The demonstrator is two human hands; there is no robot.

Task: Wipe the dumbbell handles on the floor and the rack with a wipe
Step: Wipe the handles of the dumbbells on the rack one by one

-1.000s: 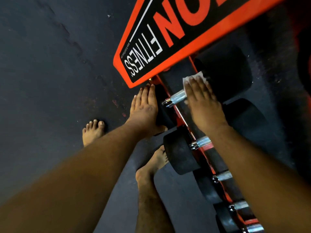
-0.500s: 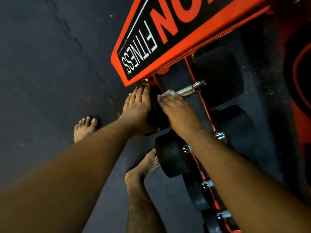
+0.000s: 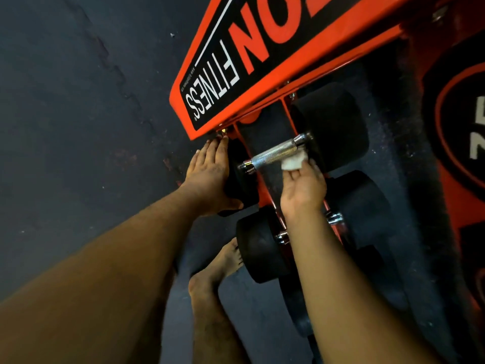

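A black dumbbell lies across the orange rack [image 3: 288, 61], its knurled steel handle [image 3: 275, 152] bare along most of its length. My right hand [image 3: 301, 187] holds a white wipe [image 3: 294, 161] up against the underside of the handle near its right end. My left hand [image 3: 210, 177] rests flat with straight fingers on the outer face of the dumbbell's left black head [image 3: 236, 174]. The right head [image 3: 338, 127] sits further in under the rack's top panel.
More black dumbbells [image 3: 262, 250] line the rack's lower rails toward me, partly hidden by my right forearm. My bare right foot [image 3: 223, 264] stands on the dark rubber floor [image 3: 78, 127] close to the rack. A large weight plate [image 3: 462, 122] sits at right.
My right hand slid with the wipe from the handle's left end to its right end and now sits under the handle. The left hand stayed on the dumbbell head.
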